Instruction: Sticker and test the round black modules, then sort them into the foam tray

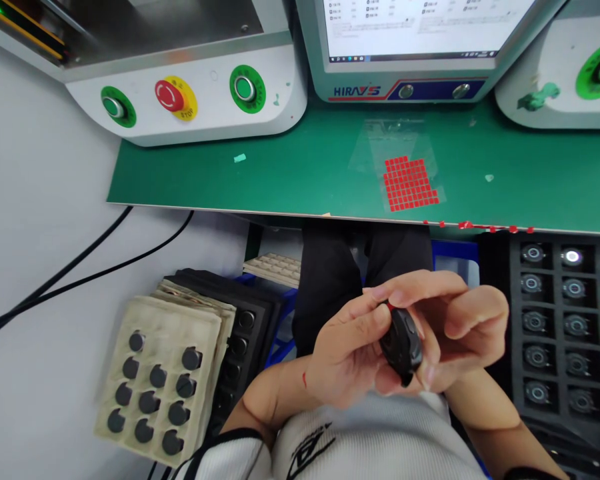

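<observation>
Both my hands meet in front of my lap, below the bench edge. My left hand (347,353) and my right hand (460,327) together grip a small round black part (401,343). A tiny red sticker (390,306) shows at the part's top, under my left thumb and right fingertips. On the green mat (280,173) lies a clear sheet of small red square stickers (409,184). Several more red stickers (475,227) sit along the mat's front edge.
A beige foam tray (155,380) of black round parts sits at lower left on a stack of trays. A black tray (570,320) of ringed parts lies at right. Machine panel with red stop button (170,95), green buttons and a monitor (410,40) stand at the back. Black cables (80,267) run left.
</observation>
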`<state>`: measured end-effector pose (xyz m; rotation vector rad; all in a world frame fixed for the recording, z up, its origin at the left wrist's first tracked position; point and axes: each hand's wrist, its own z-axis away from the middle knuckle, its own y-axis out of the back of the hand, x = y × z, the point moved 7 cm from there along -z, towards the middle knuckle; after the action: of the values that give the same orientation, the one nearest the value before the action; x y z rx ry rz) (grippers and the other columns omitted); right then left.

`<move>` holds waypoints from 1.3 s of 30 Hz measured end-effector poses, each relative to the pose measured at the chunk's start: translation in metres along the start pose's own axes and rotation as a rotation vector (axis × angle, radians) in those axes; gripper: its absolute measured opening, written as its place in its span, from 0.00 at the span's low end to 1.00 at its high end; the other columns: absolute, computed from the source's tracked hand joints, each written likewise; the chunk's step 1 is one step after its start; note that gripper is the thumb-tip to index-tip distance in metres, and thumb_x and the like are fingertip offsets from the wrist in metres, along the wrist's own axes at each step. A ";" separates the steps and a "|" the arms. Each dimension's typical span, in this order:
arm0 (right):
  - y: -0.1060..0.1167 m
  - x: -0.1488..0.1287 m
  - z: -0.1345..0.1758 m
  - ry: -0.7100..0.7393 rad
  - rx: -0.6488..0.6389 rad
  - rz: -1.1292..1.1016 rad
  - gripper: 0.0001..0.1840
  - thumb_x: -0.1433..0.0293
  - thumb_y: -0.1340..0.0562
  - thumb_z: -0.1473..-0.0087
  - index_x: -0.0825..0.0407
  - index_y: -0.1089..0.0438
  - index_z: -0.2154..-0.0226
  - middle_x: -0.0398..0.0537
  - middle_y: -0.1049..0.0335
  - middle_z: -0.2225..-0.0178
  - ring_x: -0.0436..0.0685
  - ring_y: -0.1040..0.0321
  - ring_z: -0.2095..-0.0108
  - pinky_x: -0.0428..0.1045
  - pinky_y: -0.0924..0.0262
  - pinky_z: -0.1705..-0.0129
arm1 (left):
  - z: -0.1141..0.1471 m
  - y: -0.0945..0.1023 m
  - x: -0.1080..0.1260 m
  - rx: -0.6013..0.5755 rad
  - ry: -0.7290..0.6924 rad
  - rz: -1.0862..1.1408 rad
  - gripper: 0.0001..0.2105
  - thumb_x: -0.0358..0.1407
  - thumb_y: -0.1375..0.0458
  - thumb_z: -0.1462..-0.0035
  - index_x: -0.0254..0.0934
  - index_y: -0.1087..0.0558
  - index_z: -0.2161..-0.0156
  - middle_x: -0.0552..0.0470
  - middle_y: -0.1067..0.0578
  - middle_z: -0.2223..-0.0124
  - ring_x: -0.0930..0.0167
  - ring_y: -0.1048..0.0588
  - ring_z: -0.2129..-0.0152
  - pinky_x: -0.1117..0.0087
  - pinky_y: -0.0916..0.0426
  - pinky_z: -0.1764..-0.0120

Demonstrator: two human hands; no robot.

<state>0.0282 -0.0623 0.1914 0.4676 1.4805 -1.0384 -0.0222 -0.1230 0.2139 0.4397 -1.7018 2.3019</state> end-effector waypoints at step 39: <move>-0.034 0.001 0.002 0.237 -0.118 0.041 0.15 0.82 0.35 0.48 0.47 0.34 0.63 0.42 0.27 0.64 0.50 0.26 0.62 0.47 0.28 0.59 | -0.013 0.005 0.113 0.312 -1.359 -1.033 0.15 0.16 0.54 0.60 0.33 0.40 0.88 0.58 0.42 0.88 0.81 0.42 0.88 0.76 0.53 0.81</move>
<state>0.0023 -0.0818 0.2022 0.5484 1.7246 -0.8806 -0.1298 -0.1103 0.2492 2.5614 -0.8245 1.3387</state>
